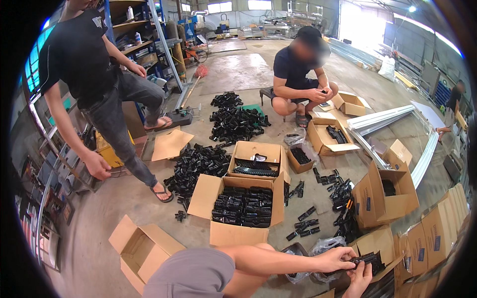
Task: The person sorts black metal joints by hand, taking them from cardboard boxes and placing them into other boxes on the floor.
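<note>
Both my hands are together at the lower right, over an open carton. My left hand (335, 260), its forearm stretched across the lower edge, pinches a black plastic part (366, 259). Close beside it, my right hand (360, 279) has its fingers closed on the same part from below. The part's exact kind is not clear. Behind the hands an open cardboard box (365, 244) holds more black pieces. Clear plastic bags (325, 246) lie to the left of the hands. In front of me, a cardboard box (230, 234) is packed with rows of similar black parts.
Piles of black parts (196, 171) lie on the floor. An empty carton (144, 251) stands lower left; taller cartons (385, 196) stand right. One person (97, 74) stands at left; another (300, 74) sits on a stool, handling a small item. White metal profiles (382, 119) lie at right.
</note>
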### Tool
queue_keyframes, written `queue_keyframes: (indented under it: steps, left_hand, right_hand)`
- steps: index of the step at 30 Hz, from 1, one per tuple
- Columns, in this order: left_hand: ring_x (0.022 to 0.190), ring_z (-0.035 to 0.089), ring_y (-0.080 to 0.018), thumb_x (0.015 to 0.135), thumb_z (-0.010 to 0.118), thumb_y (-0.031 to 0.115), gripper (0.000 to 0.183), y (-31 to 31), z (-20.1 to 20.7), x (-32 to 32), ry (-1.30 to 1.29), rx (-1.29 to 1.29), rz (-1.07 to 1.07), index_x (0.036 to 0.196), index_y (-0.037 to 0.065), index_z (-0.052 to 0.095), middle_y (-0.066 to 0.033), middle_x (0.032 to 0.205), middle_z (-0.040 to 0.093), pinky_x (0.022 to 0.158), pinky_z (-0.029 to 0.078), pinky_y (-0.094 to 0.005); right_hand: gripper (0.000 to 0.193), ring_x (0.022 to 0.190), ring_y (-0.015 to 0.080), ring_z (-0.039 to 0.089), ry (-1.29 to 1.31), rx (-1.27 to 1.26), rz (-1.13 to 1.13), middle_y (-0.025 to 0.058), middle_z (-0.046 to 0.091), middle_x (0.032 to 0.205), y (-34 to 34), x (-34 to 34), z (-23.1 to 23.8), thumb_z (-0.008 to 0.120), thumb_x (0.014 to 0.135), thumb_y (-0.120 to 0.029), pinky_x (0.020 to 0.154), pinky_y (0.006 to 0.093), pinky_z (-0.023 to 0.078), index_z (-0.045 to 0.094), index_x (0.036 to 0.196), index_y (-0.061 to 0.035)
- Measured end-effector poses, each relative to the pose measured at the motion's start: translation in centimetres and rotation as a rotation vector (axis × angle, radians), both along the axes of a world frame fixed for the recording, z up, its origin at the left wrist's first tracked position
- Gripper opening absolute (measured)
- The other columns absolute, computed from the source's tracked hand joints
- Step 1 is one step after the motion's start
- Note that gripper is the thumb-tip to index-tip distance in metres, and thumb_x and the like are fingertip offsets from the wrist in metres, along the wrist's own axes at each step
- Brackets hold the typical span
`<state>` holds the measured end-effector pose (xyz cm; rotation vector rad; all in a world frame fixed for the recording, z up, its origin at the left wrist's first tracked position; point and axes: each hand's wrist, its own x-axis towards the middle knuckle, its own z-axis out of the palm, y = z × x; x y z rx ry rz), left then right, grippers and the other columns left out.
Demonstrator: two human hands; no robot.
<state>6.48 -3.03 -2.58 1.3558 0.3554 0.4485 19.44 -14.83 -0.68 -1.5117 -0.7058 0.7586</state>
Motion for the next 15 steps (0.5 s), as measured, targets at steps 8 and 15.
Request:
queue_keyframes:
  steps: [8, 15]
  left_hand:
    - [0.098, 0.067, -0.0152, 0.089, 0.074, 0.012, 0.043, 0.2, 1.3, -1.3, 0.094, 0.169, -0.062, 0.123, -0.002, 0.053, -0.0121, 0.104, 0.071, 0.086, 0.053, -0.0316]
    - [0.105, 0.066, -0.0167, 0.083, 0.079, 0.005, 0.058, 0.2, 1.5, -1.2, 0.055, -0.016, -0.229, 0.133, 0.003, 0.050, -0.0118, 0.111, 0.068, 0.089, 0.054, -0.0331]
  right_hand:
    - [0.018, 0.075, 0.0061, 0.060, 0.166, 0.037, 0.040, 0.0006, 0.066, 0.091, -0.2, -0.6, 0.5, 0.064, 0.099, -0.019, 0.060, 0.0217, 0.048, 0.063, 0.108, -0.0031]
    - [0.022, 0.081, 0.0091, 0.063, 0.187, 0.049, 0.019, 0.0025, 0.067, 0.095, -1.3, 0.1, 0.4, 0.065, 0.099, -0.019, 0.065, 0.0234, 0.051, 0.064, 0.111, -0.0002]
